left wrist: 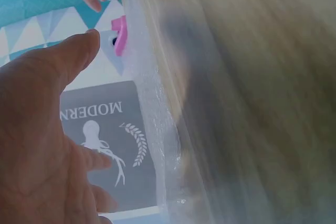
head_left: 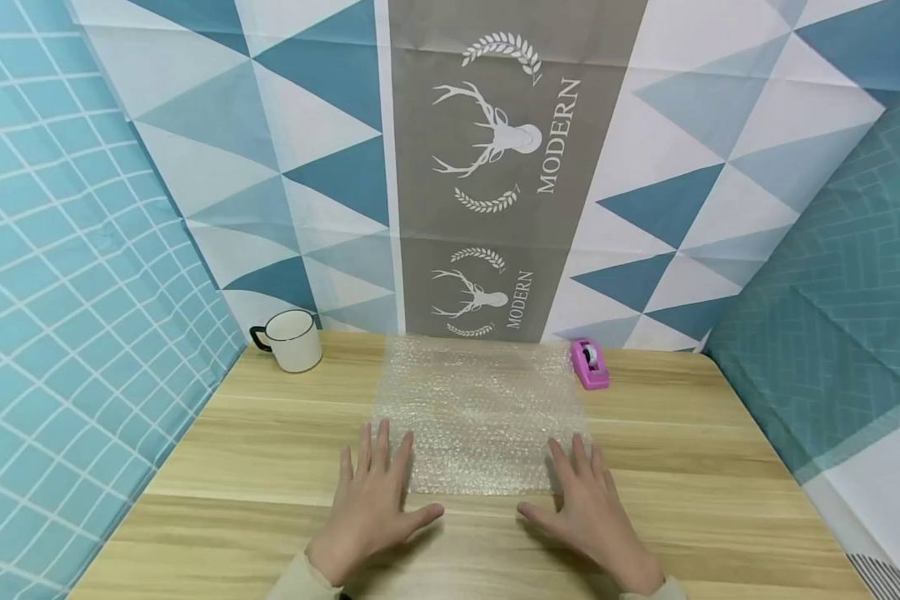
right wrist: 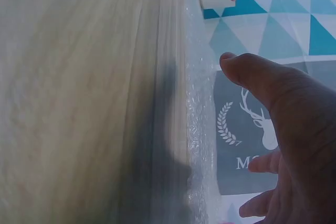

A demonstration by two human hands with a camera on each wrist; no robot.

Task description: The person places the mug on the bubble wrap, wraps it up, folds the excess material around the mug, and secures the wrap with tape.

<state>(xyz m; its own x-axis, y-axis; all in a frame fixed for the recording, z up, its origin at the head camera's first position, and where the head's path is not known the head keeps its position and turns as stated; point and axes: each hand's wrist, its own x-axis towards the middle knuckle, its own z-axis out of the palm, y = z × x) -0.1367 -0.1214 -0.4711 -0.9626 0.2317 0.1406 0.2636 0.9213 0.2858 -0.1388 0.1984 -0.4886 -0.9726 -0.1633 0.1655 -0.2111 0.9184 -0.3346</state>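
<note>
A clear sheet of bubble wrap (head_left: 480,408) lies flat on the wooden table, its far edge near the patterned backdrop. My left hand (head_left: 371,504) is at the sheet's near left corner, palm down with fingers spread and straight. At the near right corner is my right hand (head_left: 587,508), its fingers also spread and its thumb pointing inward. Neither hand grips anything; whether the fingertips touch the sheet I cannot tell. Both wrist views show the palms, the left hand (left wrist: 47,103) and the right hand (right wrist: 299,124), with the bubble wrap beyond.
A white mug (head_left: 294,342) with a black handle stands at the table's back left. Just beyond the sheet's right edge sits a pink tape dispenser (head_left: 589,364). Behind the wooden table (head_left: 255,450) hangs a cloth (head_left: 487,167) with deer prints and triangles.
</note>
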